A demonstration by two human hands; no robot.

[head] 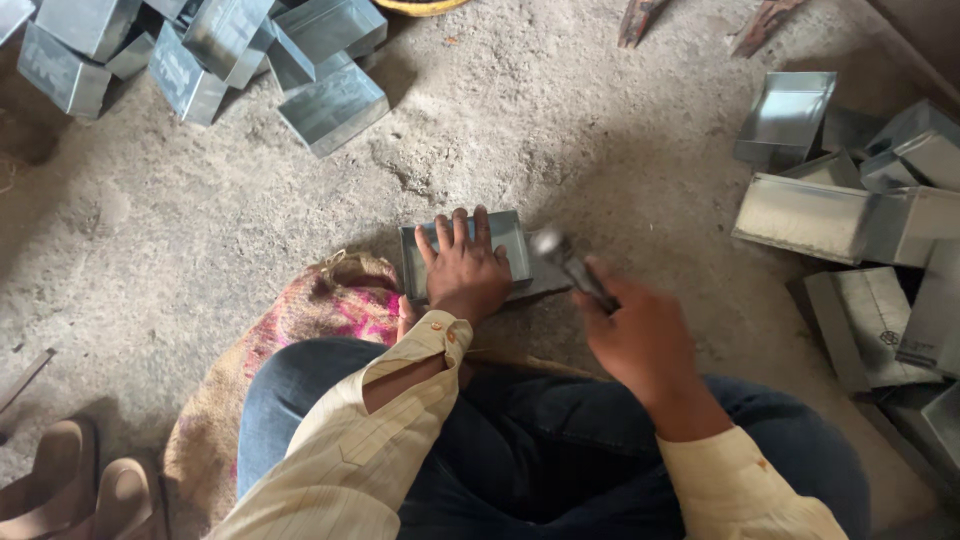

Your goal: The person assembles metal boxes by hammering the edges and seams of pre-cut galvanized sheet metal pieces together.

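A small sheet-metal workshop with work done on the ground: a rough, dusty concrete floor [560, 110] serves as the workplace. Folded grey tin boxes [330, 105] lie heaped at the upper left, and more tin trays [800, 215] are stacked along the right edge

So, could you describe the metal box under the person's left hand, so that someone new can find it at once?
Start from the person's blue-jeaned knees at the bottom middle and go up to the dusty floor just ahead. The small open metal tray lies there, beside a pink sack. Unlike the piles of boxes at both sides, it lies alone, with the left hand pressed flat on it.
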